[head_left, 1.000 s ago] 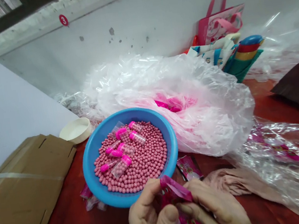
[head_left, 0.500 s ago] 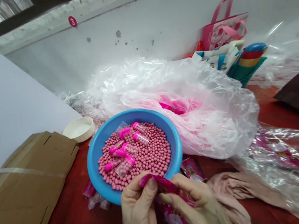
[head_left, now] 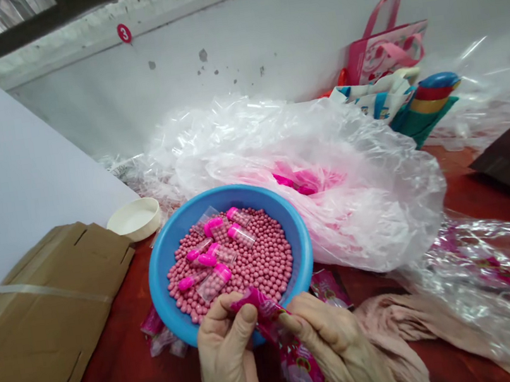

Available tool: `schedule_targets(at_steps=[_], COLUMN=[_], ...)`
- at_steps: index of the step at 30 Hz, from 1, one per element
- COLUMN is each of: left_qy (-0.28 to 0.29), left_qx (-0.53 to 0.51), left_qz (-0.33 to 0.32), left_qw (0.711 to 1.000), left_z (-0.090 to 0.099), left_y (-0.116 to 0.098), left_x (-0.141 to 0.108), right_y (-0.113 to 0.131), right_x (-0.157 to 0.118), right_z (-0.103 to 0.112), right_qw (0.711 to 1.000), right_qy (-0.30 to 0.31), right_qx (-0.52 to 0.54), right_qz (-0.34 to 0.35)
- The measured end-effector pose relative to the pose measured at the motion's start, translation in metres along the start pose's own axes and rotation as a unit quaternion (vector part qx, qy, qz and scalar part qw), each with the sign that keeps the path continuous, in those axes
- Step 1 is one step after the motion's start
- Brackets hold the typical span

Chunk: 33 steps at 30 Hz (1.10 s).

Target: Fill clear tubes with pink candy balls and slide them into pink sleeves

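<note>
Nearest, the L hand (head_left: 227, 361) pinches one end of a magenta printed plastic packet (head_left: 302, 362) btwn thumb & index finger; the R hand (head_left: 337, 338) grips it too, fingers curled, exact thumb-tip position unclear. Packet is held up btwn both hands at the near rim of a round blue plastic basin (head_left: 300, 235), its lower part hanging over the red bench (head_left: 109, 372). R of the hands, a crumpled dusty-pink cloth (head_left: 398, 316); beyond it, a similar magenta packet (head_left: 331, 288) lies close by the basin. Basin holds lots of small round dusty-pink beads (head_left: 269, 256), w/ several clear tubes w/ hot-pink caps (head_left: 243, 235) lying on top. Far L, flattened brown cardboard (head_left: 48, 317); far R, clear plastic wrap (head_left: 479, 247) w/ magenta pcs showing thru. Behind basin: a shallow round white dish (head_left: 135, 220) on L, a big translucent plastic bag (head_left: 383, 216) w/ hot-pink pcs inside on R. Farthest back, a pink tote bag (head_left: 384, 60) by the pale wall (head_left: 269, 29).
</note>
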<state>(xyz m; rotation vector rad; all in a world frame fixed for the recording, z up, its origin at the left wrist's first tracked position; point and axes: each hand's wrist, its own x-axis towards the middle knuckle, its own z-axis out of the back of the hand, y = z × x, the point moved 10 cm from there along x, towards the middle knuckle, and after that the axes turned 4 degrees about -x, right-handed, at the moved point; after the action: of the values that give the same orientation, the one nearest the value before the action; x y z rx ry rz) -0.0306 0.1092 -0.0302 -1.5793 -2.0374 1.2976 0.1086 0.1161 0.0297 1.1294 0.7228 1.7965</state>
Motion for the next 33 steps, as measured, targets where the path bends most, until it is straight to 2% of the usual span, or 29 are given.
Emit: schedule_targets(at_steps=[6, 8, 12, 16, 19, 22, 25, 29, 33], left_qy=[0.063, 0.057, 0.009, -0.017, -0.022, -0.033, -0.038, -0.045, -0.053], left_qx=[0.0, 0.005, -0.037, -0.108, -0.126, -0.142, -0.157, -0.179, -0.204], left_qz=[-0.005, -0.002, 0.008, 0.019, 0.021, 0.026, 0.029, 0.029, 0.024], left_qw=[0.998, 0.998, 0.999, 0.994, 0.992, 0.989, 0.986, 0.982, 0.977], left_z=[-0.014, -0.014, -0.005, 0.003, 0.008, 0.013, 0.015, 0.013, 0.009], left_y=[0.0, -0.001, -0.006, -0.009, -0.009, -0.006, -0.005, -0.006, -0.01], left_x=[-0.001, 0.0, 0.012, 0.034, 0.05, 0.06, 0.065, 0.064, 0.059], right_y=[0.0, 0.003, 0.002, -0.035, -0.07, -0.091, -0.097, -0.097, -0.092], right_x=[0.01, 0.016, 0.037, 0.082, 0.116, 0.13, 0.129, 0.128, 0.122], right_z=[0.003, -0.002, -0.015, -0.031, -0.052, -0.078, -0.091, -0.085, -0.062], right_qw=[0.998, 0.995, 0.983, 0.966, 0.942, 0.919, 0.91, 0.919, 0.941], right_qy=[0.014, 0.046, 0.108, 0.133, 0.161, 0.212, 0.234, 0.226, 0.203], right_qx=[-0.048, -0.089, -0.146, -0.222, -0.293, -0.329, -0.339, -0.317, -0.256], right_qz=[-0.025, -0.014, 0.013, -0.012, -0.039, -0.049, -0.051, -0.057, -0.092])
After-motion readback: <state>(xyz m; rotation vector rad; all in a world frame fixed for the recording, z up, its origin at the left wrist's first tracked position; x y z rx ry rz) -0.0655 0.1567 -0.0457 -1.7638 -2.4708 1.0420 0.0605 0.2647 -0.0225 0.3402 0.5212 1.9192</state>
